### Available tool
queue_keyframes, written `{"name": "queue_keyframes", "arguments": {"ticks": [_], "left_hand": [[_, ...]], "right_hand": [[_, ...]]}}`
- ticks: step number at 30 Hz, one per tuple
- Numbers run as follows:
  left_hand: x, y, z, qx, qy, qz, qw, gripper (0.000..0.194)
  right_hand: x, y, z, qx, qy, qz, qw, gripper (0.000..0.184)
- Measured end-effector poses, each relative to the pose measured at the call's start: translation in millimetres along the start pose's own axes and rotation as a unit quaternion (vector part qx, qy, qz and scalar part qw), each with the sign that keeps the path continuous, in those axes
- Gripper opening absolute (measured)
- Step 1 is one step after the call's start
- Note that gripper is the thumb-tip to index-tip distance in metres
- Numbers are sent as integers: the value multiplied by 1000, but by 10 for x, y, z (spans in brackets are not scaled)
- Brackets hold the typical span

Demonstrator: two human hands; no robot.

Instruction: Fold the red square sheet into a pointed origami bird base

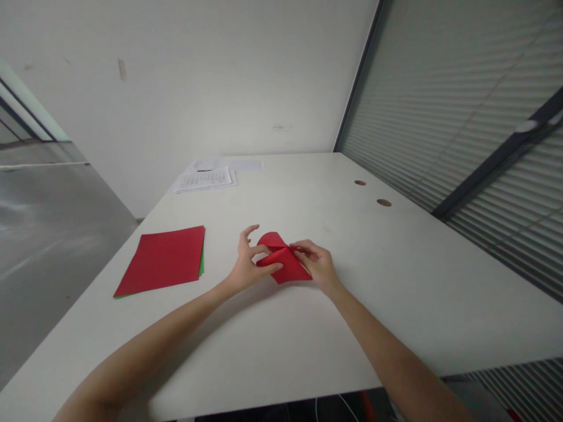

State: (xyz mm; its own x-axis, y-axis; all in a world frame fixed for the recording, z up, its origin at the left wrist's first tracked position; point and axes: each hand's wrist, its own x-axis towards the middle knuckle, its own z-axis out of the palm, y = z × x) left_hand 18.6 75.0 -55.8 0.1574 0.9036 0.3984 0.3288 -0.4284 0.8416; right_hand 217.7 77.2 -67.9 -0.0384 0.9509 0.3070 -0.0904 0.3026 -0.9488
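A partly folded sheet of red paper (294,268) is between my hands, over the middle of the white table. My left hand (253,258) grips its left side, with the thumb on the near face and a finger tucked behind the fold; another finger sticks up. On the right edge, the fingers of my right hand (317,262) pinch the paper near the fold's upper point. A curved red flap (271,240) rises behind the front layer. The inside of the fold is mostly hidden.
To the left lies a stack of coloured paper (165,261), red on top with green showing below. Printed sheets (206,179) rest at the far left of the table (272,351). Two round holes (384,203) pierce the right side, beside window blinds (440,111).
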Motion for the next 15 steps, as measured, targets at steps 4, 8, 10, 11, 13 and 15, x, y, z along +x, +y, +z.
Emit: {"name": "queue_keyframes", "arguments": {"ticks": [4,8,10,11,13,15], "left_hand": [[72,98,-154,-14,-106,69,992,15],[88,82,-189,-55,-124,81,987,14],[70,34,-177,-59,-100,86,990,16],[58,11,-168,-63,-87,85,991,18],[33,-20,-151,-70,-65,79,992,26],[18,-19,-135,-77,-61,65,993,38]], "right_hand": [[11,-56,-43,-5,-29,-4,1000,16],[-7,-94,-71,-46,-17,-93,994,12],[-13,-101,-86,-73,-7,-139,988,14],[-15,-105,-93,-87,-4,-154,984,15],[-17,-113,-101,-115,1,-167,979,15],[-15,-125,-103,-138,5,-164,977,13]]}}
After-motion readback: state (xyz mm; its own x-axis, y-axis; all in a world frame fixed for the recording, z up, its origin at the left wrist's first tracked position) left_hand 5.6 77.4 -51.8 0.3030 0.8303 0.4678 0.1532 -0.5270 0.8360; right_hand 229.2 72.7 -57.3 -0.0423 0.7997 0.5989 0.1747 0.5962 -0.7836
